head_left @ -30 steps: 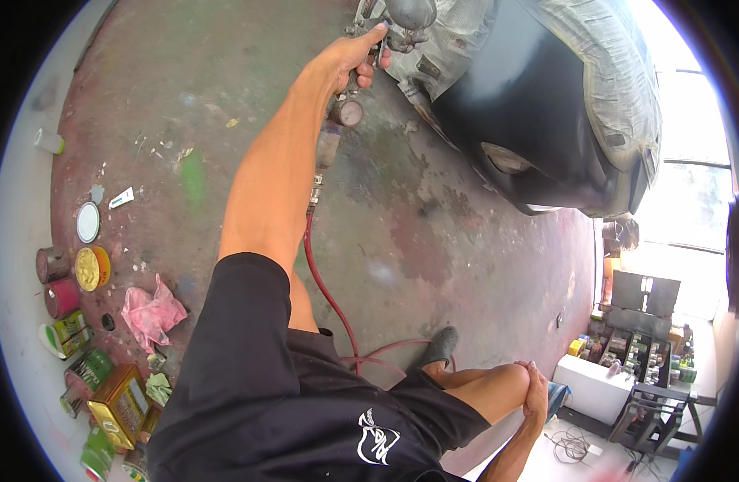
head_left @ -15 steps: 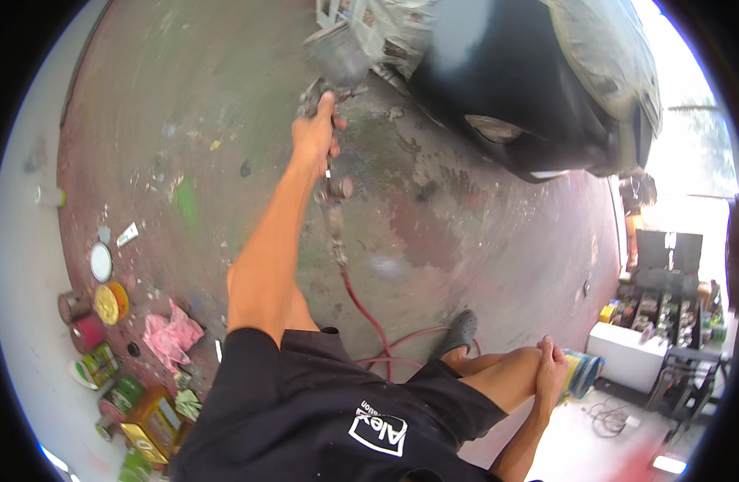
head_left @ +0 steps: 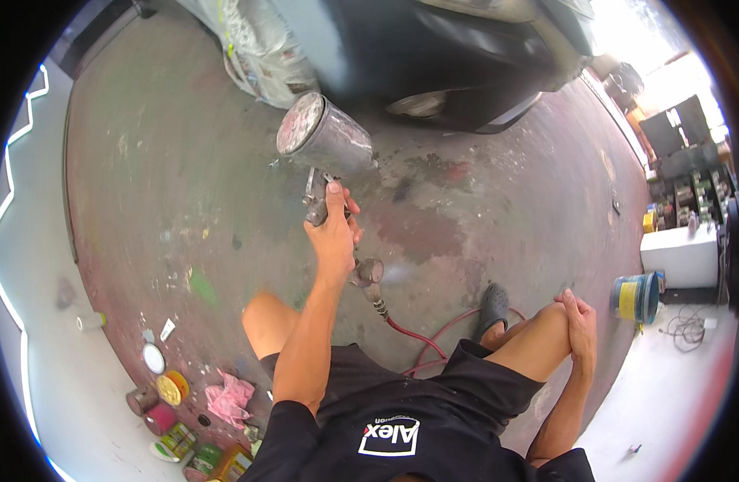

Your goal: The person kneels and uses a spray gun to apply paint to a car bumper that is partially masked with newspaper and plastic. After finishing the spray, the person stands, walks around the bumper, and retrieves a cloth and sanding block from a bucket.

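Left hand (head_left: 333,233) clamped round the handle of a grey metal spray gun (head_left: 315,207), thumb up at the back, fingers wrapped on the right side. Gun sits upper centre-left, above the floor. Its large cylindrical metal cup (head_left: 333,138) is on top, tilted, lid end facing left; lid blotched whitish and reddish, sides dull and paint-streaked. Round metal gauge (head_left: 371,271) below the handle, then a fitting and a thin red rubber hose (head_left: 414,332) running right, looping on the floor by a dark grey perforated clog (head_left: 493,307).

Right hand (head_left: 578,321) lies on the bare right knee (head_left: 538,345), fingers loosely curled, not clamped.

Edges: glossy black car bumper (head_left: 466,80) and whitish translucent masking sheet (head_left: 265,56) just beyond the cup; exact gap can't be told. Pale wall (head_left: 48,201) far left. Lower left: pink crumpled sheet (head_left: 229,399), yellow open tin (head_left: 172,388). Right: blue bucket with yellow label (head_left: 638,297). Wide stretch of stained grey-green floor (head_left: 169,193) between gun and wall.
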The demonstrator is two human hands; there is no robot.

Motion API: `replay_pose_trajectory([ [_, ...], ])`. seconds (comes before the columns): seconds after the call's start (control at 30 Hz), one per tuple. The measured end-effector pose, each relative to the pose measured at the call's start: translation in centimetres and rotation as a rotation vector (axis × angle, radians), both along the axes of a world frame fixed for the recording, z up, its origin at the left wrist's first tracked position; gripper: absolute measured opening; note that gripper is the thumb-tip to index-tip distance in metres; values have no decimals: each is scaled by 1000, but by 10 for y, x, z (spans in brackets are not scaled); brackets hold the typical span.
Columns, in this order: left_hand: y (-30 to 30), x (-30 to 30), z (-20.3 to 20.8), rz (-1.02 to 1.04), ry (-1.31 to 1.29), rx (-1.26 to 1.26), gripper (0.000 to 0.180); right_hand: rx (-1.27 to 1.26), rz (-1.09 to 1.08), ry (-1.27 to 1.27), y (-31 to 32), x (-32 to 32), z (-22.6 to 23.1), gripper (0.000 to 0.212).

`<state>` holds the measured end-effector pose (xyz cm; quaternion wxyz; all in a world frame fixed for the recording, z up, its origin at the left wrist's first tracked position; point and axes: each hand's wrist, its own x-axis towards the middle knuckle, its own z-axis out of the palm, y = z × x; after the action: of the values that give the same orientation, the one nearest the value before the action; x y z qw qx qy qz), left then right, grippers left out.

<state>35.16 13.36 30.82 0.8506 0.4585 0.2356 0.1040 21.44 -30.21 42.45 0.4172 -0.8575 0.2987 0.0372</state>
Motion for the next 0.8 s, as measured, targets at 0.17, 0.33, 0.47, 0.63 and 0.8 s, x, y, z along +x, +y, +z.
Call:
replay_pose_trajectory([
  [0.17,-19,-7,19,-155,-122,-50,42,-86,-62,-145,0,-10,-2,56],
  [0.33,-16,-6,6,-101,-55,114,41,-197,-98,-196,-2,-15,-12,55],
  [0.47,3,-5,-15,116,-5,163,42,-276,-172,-234,12,-19,-5,53],
  [0.63,10,-11,-7,233,78,194,45,-212,-245,-440,1,-23,-19,53],
  [0.8,-3,-17,17,128,34,208,46,162,-7,-137,-3,-14,7,59],
])
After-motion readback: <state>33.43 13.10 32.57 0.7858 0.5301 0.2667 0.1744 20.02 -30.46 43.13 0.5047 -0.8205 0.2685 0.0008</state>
